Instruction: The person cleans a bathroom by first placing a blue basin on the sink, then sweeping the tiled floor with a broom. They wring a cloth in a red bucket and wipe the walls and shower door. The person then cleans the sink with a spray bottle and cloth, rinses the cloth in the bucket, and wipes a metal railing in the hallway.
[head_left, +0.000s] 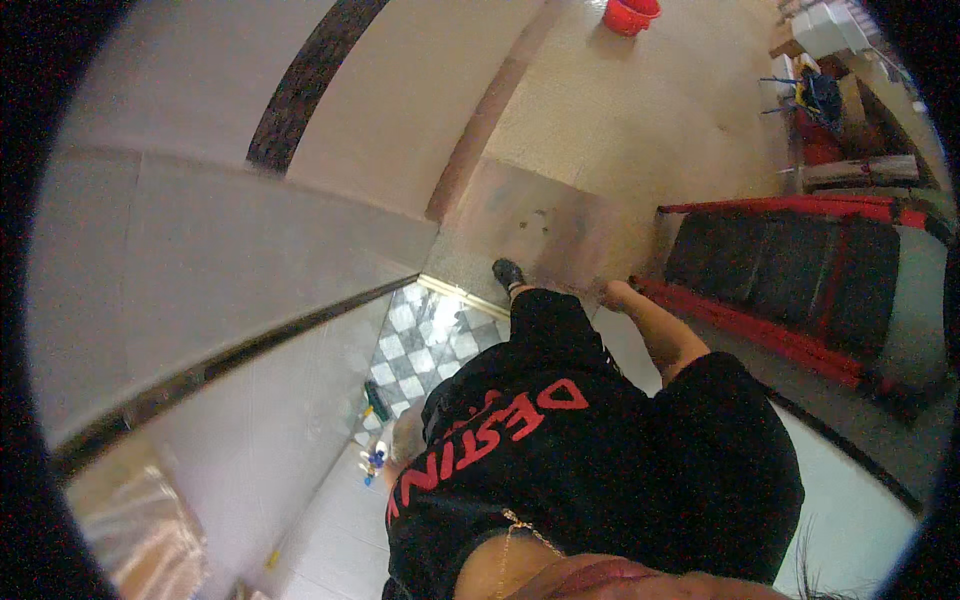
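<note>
My right arm reaches forward, with my right hand (618, 294) low beside the front end of a red rail. The rail belongs to a red frame with dark panels (784, 277). The hand is small and blurred; I cannot tell whether it touches the rail or how its fingers lie. My left hand is out of view, and only a blurred bit of left arm (403, 442) shows beside my black shirt (570, 450). One foot in a dark shoe (508, 273) is on the floor just past a pale threshold strip (465, 296).
Grey-and-white checkered flooring (427, 330) lies behind the threshold, with a dark green brush-like object (377, 401) and small blue-and-white items (373, 457) by the wall. A brown mat-like patch (540, 217) lies ahead. A red bucket (631, 15) stands farther off. Boxes (829, 30) and clutter line the right.
</note>
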